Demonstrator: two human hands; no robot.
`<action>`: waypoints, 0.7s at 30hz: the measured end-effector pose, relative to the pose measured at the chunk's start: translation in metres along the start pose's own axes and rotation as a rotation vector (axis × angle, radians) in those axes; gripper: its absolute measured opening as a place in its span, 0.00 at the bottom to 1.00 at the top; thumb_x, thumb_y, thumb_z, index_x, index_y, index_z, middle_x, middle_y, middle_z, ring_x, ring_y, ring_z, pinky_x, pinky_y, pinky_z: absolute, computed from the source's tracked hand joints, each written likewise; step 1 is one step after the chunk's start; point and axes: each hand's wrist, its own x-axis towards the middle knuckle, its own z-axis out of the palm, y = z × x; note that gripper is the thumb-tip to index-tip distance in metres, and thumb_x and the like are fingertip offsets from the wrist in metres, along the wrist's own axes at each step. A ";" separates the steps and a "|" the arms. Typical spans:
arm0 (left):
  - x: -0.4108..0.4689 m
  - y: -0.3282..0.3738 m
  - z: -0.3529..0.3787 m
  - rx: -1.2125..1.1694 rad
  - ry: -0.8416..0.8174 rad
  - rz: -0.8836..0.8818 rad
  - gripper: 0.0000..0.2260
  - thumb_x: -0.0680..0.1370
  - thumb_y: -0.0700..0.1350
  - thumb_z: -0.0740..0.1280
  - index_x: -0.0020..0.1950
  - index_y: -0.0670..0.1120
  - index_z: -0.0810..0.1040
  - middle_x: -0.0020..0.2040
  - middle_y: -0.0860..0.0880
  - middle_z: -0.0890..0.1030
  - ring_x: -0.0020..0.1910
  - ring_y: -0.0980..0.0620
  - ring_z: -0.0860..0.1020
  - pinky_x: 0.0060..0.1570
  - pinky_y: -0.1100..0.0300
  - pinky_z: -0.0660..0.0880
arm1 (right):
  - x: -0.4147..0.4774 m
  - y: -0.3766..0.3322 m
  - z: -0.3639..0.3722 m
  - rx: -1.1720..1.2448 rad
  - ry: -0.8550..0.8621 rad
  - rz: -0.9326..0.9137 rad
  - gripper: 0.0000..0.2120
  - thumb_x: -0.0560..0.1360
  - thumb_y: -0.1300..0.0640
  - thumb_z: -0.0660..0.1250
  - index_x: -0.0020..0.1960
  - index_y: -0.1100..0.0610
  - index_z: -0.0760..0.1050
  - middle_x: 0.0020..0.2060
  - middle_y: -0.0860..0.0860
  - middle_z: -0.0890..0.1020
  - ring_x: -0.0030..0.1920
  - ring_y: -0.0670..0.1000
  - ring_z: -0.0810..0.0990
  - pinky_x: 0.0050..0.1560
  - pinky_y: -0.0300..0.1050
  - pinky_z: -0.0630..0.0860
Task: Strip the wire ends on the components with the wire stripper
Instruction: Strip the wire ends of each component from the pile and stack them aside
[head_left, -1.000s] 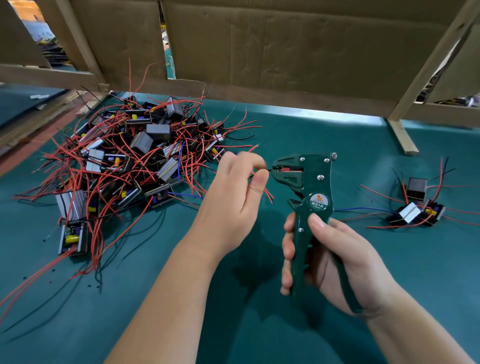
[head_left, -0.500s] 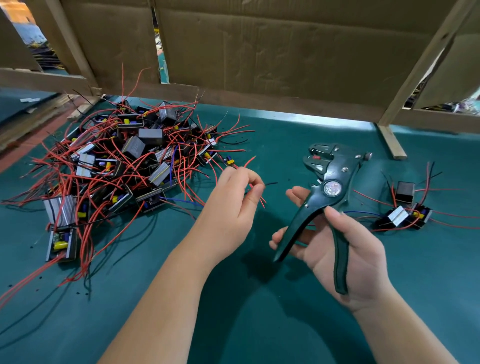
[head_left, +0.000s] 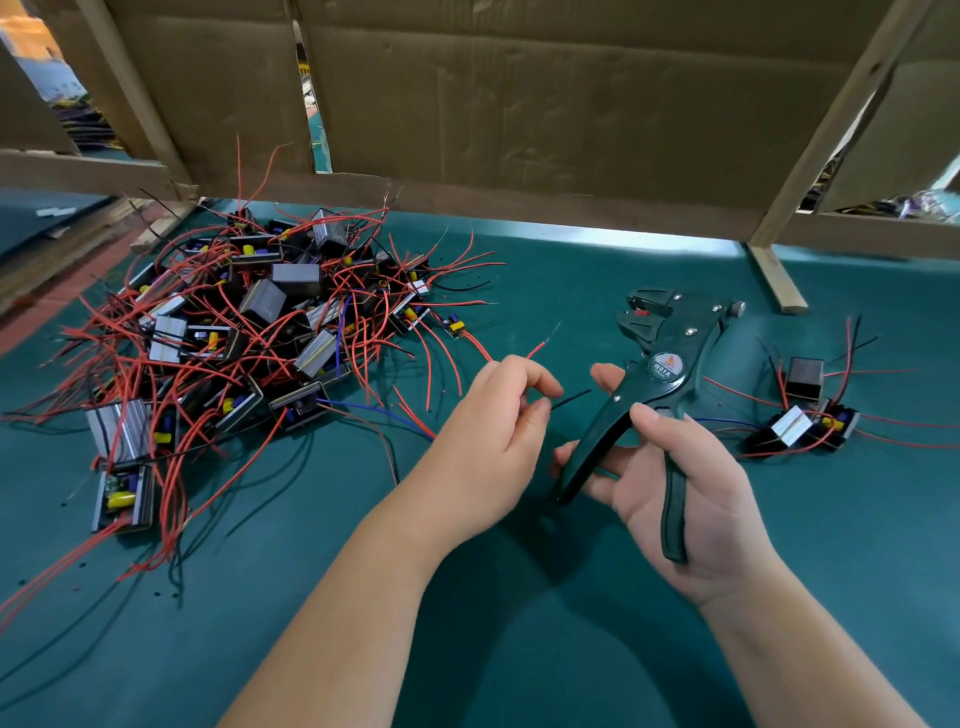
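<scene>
1. Your left hand (head_left: 488, 447) pinches a black wire (head_left: 570, 399) between thumb and fingertips. The wire's free end points right toward the tool without touching it.
2. A red wire (head_left: 540, 347) with a bare tip rises from behind the same fingers; it cannot be told whether you grip it.
3. Your right hand (head_left: 717, 499) holds the wire stripper (head_left: 666, 366) above the table, just right of the left hand. Your thumb lies over one handle, the other handle crosses your palm, and the handles stand spread.
4. A pile of components (head_left: 249, 332) with tangled red and black leads lies on the green mat (head_left: 519, 634), to your left.
5. A small group of components (head_left: 800, 421) lies right of the stripper.
6. A cardboard wall (head_left: 519, 104) closes the back.
</scene>
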 end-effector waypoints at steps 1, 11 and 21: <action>-0.001 0.000 0.000 -0.029 -0.035 -0.037 0.09 0.82 0.43 0.58 0.51 0.58 0.68 0.41 0.56 0.69 0.37 0.61 0.68 0.39 0.70 0.65 | 0.000 -0.001 0.000 0.009 0.006 0.009 0.17 0.71 0.57 0.63 0.58 0.59 0.74 0.48 0.54 0.84 0.42 0.60 0.80 0.44 0.57 0.80; 0.002 -0.005 -0.008 0.136 0.061 -0.094 0.06 0.80 0.49 0.62 0.51 0.59 0.77 0.45 0.55 0.76 0.44 0.62 0.73 0.42 0.74 0.65 | 0.000 -0.002 0.002 0.028 -0.093 0.114 0.26 0.67 0.57 0.71 0.62 0.66 0.72 0.55 0.58 0.81 0.39 0.65 0.79 0.43 0.62 0.78; 0.012 0.016 -0.003 -1.152 0.308 -0.344 0.08 0.83 0.42 0.56 0.50 0.41 0.73 0.39 0.47 0.80 0.38 0.50 0.78 0.26 0.63 0.70 | -0.009 0.007 0.016 0.002 -0.333 0.272 0.34 0.61 0.53 0.79 0.62 0.66 0.74 0.44 0.67 0.77 0.40 0.66 0.79 0.45 0.65 0.76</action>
